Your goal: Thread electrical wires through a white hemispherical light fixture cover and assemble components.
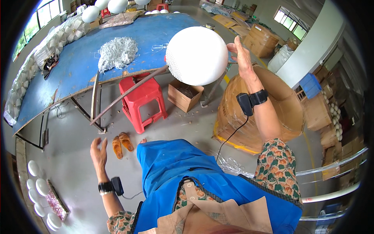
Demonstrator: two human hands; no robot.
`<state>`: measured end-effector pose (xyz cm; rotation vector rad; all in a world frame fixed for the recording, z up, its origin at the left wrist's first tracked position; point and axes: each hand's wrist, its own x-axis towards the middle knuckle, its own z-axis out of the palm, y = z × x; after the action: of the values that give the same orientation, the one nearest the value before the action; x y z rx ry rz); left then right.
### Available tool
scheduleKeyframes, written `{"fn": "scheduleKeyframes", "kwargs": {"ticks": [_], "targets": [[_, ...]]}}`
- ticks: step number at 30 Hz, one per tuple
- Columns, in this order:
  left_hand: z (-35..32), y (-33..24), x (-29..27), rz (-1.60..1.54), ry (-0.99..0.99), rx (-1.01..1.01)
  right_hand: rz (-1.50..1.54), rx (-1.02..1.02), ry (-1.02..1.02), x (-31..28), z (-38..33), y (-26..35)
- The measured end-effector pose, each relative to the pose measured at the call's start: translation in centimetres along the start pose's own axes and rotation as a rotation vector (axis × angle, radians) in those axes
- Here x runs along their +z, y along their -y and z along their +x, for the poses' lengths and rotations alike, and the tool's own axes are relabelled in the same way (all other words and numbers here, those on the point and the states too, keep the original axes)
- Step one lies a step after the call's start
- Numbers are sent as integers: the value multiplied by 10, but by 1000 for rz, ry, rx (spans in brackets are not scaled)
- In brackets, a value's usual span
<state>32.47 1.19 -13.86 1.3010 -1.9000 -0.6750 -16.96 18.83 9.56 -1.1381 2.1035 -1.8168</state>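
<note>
A large white ball (198,56), with a dotted patch on its lower left, stands out in front of the right end of the blue table. Beside its right edge is my right hand (242,58), fingers stretched upward; whether they touch the ball I cannot tell. My left hand (99,155) hangs low on the left, away from the table, its fingers apart and nothing in them. On the tabletop left of the ball lies a heap of silvery-white strings (118,54). What supports the ball is hidden behind it.
Under the blue table (156,31) stand a red stool (142,97) and a small open carton (185,95). A big round-sided cardboard box (241,113) is at my right. Brown slippers (122,144) lie on the floor. White balls on a rack (56,201) stand lower left.
</note>
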Motion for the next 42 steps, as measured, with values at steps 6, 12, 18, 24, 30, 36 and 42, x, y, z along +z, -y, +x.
{"fn": "scheduleKeyframes", "kwargs": {"ticks": [6,12,18,24,30,36,42], "targets": [[-68,88,8,22,107,-260,-34,-73,-43,-1,-4,-7],[-72,101,48,-145,276,-185,-312,-28,-17,-15,9,-4],[-58,113,82,-167,432,-19,-680,-152,-309,-143,-34,65],[-9,75,115,-107,580,99,-1166,-194,-686,-249,-125,142],[24,55,173,-180,673,203,-1388,277,-1126,-363,-283,188],[26,54,210,-230,722,230,-729,157,-1499,-445,-404,183],[16,65,213,-254,689,195,-571,106,-1478,-451,-391,166]]}}
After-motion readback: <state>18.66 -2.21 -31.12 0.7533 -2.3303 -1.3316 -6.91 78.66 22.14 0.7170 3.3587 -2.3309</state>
